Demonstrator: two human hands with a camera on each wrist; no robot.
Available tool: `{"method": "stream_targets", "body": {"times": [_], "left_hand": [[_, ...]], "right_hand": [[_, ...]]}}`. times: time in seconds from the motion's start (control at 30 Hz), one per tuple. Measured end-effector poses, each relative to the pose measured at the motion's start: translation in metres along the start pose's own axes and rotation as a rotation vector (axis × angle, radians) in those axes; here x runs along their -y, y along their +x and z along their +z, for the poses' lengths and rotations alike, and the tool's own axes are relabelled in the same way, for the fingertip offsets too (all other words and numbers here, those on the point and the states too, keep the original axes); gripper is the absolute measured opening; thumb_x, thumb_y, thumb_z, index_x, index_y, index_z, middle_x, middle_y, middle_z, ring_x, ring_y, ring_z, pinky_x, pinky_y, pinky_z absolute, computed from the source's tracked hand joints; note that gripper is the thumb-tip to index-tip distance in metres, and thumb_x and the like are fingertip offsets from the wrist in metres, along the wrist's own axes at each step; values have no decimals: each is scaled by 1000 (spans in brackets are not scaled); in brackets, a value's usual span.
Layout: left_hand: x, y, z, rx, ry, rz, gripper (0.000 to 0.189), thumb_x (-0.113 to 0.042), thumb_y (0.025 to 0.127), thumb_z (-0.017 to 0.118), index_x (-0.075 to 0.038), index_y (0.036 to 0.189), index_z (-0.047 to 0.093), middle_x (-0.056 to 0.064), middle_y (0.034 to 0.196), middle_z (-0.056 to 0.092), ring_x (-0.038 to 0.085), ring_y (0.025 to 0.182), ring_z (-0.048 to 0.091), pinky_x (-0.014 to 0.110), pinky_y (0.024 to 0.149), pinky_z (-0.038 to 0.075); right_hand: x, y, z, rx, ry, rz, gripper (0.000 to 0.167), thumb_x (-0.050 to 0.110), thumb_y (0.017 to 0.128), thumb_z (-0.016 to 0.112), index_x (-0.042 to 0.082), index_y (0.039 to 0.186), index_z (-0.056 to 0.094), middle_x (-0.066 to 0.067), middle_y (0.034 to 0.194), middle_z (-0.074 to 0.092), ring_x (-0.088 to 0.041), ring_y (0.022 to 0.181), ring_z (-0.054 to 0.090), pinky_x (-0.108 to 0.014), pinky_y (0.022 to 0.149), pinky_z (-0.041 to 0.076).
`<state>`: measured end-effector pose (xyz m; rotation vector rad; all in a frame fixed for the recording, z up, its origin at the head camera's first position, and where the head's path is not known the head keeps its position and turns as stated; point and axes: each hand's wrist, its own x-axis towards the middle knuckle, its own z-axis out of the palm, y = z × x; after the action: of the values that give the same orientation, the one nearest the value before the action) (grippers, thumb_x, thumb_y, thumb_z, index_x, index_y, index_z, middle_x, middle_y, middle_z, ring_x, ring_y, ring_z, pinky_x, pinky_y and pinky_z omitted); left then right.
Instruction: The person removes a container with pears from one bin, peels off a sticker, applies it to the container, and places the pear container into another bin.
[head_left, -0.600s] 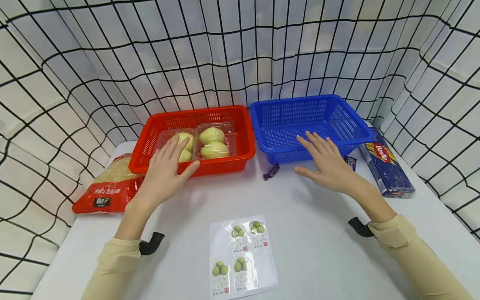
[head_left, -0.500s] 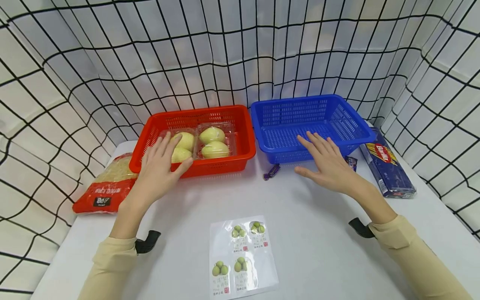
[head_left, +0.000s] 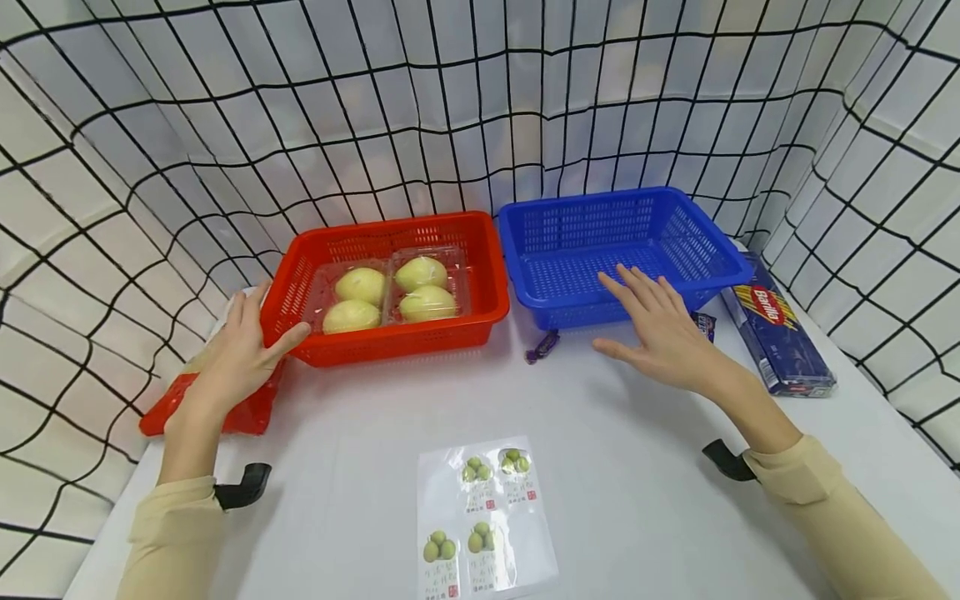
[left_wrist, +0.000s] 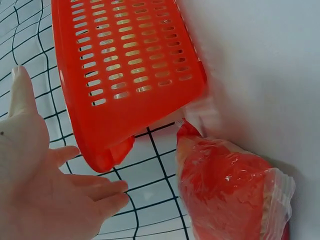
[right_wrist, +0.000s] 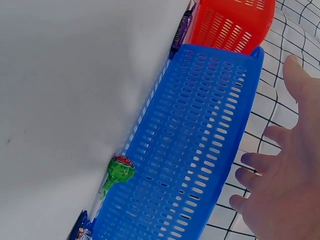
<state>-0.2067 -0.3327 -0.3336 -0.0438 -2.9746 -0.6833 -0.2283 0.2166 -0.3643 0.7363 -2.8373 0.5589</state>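
My left hand (head_left: 228,358) hovers over a red and clear plastic bag (head_left: 255,408) of pale food, its fingers extended; in the left wrist view it is apart from the bag (left_wrist: 220,185). Just right of it stands a red basket (head_left: 420,340), holding clear plastic boxes with several pale yellow-green pears (head_left: 427,302). My right hand (head_left: 660,337), fingers straight and spread, is held above the table by the front of a blue basket (head_left: 555,315). Neither hand holds anything. The left hand hides part of the bag.
A blue Barilla box (head_left: 780,333) lies at the right. A purple-wrapped candy (head_left: 542,346) sits before the baskets. A green-wrapped lollipop (right_wrist: 120,171) shows against the blue basket. A sheet of pear stickers (head_left: 487,517) lies in front. Black netting (head_left: 480,125) encloses the table.
My left hand has moved left, from in front of the red basket to above the bag, uncovering the pears. My right hand has stayed nearly still.
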Motion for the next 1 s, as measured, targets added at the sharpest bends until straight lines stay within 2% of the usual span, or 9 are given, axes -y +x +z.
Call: {"method": "stream_targets", "body": {"times": [0.03, 0.13, 0.27, 0.47, 0.6, 0.73, 0.83, 1.0], "left_hand": [[1, 0, 1, 10, -11, 6, 99, -59, 100, 53, -9, 165, -3, 35, 163, 13, 57, 144, 24, 81, 99, 41], [4, 0, 3, 36, -27, 13, 101, -58, 100, 55, -9, 165, -5, 35, 160, 18, 56, 140, 28, 79, 98, 43], [3, 4, 6, 74, -43, 19, 104, -58, 99, 55, -8, 165, -8, 34, 168, 3, 59, 149, 14, 84, 103, 33], [2, 9, 8, 94, -25, 22, 106, -58, 99, 57, -7, 164, -8, 34, 168, 2, 59, 150, 11, 85, 104, 31], [3, 8, 10, 109, -17, 26, 106, -59, 99, 56, -6, 164, -8, 35, 168, -3, 60, 152, 6, 86, 105, 27], [3, 8, 14, 141, -25, 22, 101, -59, 102, 49, -6, 164, -11, 36, 166, -14, 63, 151, -2, 88, 103, 24], [2, 9, 15, 160, -32, 24, 98, -58, 103, 46, -8, 164, -13, 34, 166, -21, 64, 150, -6, 89, 101, 23], [1, 8, 15, 159, -25, 31, 96, -58, 104, 46, -12, 164, -14, 34, 165, -24, 65, 150, -8, 89, 101, 21]], "right_hand": [[0, 0, 0, -1, -1, -2, 90, 53, 96, 66, 27, 166, 16, -12, 174, 12, -37, 162, 8, -62, 131, 2], [-2, 0, 1, 1, -4, -8, 90, 54, 96, 66, 28, 166, 16, -12, 175, 12, -37, 162, 8, -62, 131, 2], [-2, 0, 1, -5, -6, -7, 89, 53, 96, 66, 26, 166, 18, -12, 174, 12, -37, 162, 8, -62, 131, 1], [5, 12, -2, -29, -11, -18, 84, 50, 97, 65, 23, 165, 23, -16, 172, 19, -40, 161, 12, -64, 130, 3], [21, 28, -3, -31, 16, -5, 81, 53, 98, 63, 24, 164, 25, -15, 171, 23, -42, 159, 19, -68, 127, 13], [42, 47, -5, -30, 76, 32, 79, 58, 98, 60, 27, 163, 28, -11, 171, 26, -41, 157, 27, -70, 125, 21], [59, 63, -3, -33, 98, 35, 77, 58, 97, 60, 24, 161, 33, -10, 169, 31, -37, 155, 31, -67, 125, 23], [95, 94, 8, -16, 88, 2, 79, 60, 97, 59, 19, 159, 36, -10, 166, 37, -34, 153, 34, -61, 127, 24]]}}
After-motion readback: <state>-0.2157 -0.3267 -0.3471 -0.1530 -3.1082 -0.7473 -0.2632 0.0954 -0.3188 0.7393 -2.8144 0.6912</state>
